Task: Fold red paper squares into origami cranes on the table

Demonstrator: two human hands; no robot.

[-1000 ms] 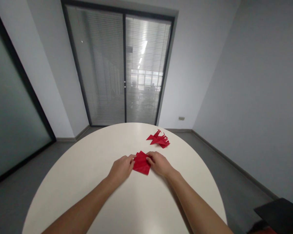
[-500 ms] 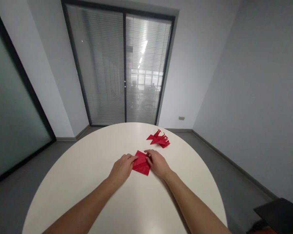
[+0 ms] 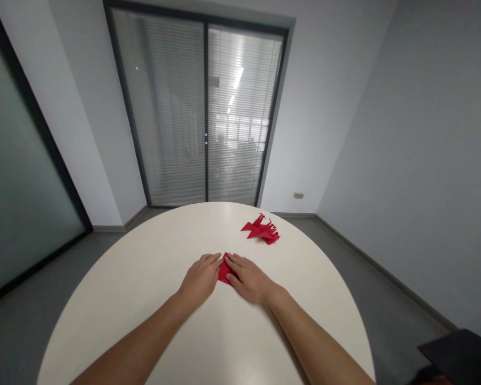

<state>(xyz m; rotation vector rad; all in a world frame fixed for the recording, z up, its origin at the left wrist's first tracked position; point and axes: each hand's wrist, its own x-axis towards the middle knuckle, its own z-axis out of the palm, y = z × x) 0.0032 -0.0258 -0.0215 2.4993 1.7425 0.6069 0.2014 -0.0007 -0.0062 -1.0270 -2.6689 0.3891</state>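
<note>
A folded piece of red paper [image 3: 223, 270] lies on the round white table [image 3: 152, 256], mostly covered by my hands. My right hand [image 3: 246, 277] lies flat on top of it, fingers stretched out and pressing down. My left hand [image 3: 200, 277] rests at the paper's left edge, fingers curled loosely with the tips touching the paper. Only a small red strip shows between the two hands.
A small heap of finished red paper cranes [image 3: 261, 230] sits farther back on the table, right of centre. Beyond the table stand glass doors with blinds [image 3: 202, 112]. A dark object [image 3: 460, 350] lies at the lower right, off the table.
My right hand has slid left over the red paper and flattened on it, so most of the paper is now hidden. My left hand has stayed at the left edge.
</note>
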